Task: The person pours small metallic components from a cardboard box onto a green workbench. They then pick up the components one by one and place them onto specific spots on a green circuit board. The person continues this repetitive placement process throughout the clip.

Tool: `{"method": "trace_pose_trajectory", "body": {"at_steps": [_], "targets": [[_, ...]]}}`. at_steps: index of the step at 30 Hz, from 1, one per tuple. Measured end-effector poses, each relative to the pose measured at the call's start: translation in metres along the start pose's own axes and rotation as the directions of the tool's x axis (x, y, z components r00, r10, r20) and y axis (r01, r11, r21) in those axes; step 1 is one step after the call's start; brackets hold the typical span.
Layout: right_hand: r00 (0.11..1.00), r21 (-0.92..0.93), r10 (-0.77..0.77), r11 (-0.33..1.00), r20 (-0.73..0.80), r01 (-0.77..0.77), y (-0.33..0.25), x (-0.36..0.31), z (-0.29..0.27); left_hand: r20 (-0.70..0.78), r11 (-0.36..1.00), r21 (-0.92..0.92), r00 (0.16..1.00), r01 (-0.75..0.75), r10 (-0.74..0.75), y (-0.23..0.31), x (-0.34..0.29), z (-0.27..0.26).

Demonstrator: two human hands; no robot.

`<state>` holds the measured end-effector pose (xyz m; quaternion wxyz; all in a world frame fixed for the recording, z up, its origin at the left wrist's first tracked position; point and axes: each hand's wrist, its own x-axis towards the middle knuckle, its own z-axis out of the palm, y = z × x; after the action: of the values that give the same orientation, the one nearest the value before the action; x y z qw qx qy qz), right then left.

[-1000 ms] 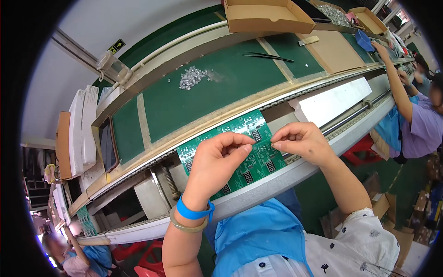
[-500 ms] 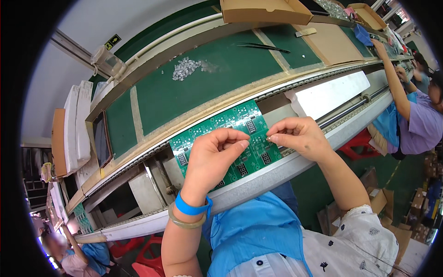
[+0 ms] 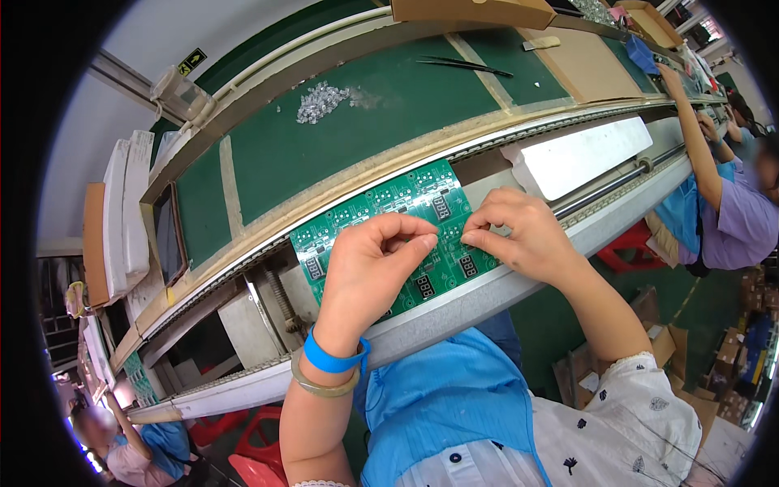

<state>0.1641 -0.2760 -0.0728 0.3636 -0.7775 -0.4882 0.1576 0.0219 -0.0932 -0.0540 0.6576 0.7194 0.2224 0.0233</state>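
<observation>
A green circuit board point(image 3: 446, 264) with several dark digit displays lies across the rails of the line in front of me. Over its left half, my left hand point(image 3: 375, 264) is closed, thumb and forefinger pinched together just above the board's middle. My right hand point(image 3: 519, 237) comes in from the right, also in a pinch, its fingertips at the board's right part near a display point(image 3: 467, 266). Whatever is between the fingertips of either hand is too small to make out. On my left wrist are a blue band point(image 3: 331, 357) and a pale bangle point(image 3: 324, 385).
Beyond the rail, a green work surface point(image 3: 268, 170) bears a heap of small clear parts point(image 3: 322, 102), black tweezers point(image 3: 464, 65) and a brush point(image 3: 541, 44). A white panel point(image 3: 580, 158) sits right of the board. Co-workers are at the far right and lower left.
My right fingertips have come down slightly left toward the board; the tiny part seen at them before is now hidden. My left hand stays pinched over the board. The view has shifted a little.
</observation>
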Motion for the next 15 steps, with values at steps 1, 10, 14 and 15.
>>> {"method": "trace_pose_trajectory", "body": {"at_steps": [1, 10, 14, 15], "targets": [[1.000, -0.014, -0.010, 1.000, -0.005, 0.010, 0.000, 0.001, 0.001, -0.001, 1.000, 0.003, 1.000, 0.004, -0.004, 0.000, 0.000, 0.000], [0.994, -0.183, -0.100, 0.979, -0.048, 0.090, -0.011, 0.002, 0.004, -0.016, 1.000, 0.011, 1.000, -0.003, 0.003, 0.001, -0.002, 0.000], [0.987, -0.251, -0.153, 0.959, -0.059, 0.133, -0.014, 0.001, 0.005, -0.021, 1.000, 0.005, 1.000, -0.015, 0.015, 0.001, -0.003, 0.001], [0.985, -0.270, -0.163, 0.952, -0.056, 0.143, -0.015, 0.000, 0.005, -0.023, 1.000, -0.002, 1.000, -0.019, 0.019, 0.000, -0.003, 0.001]]}}
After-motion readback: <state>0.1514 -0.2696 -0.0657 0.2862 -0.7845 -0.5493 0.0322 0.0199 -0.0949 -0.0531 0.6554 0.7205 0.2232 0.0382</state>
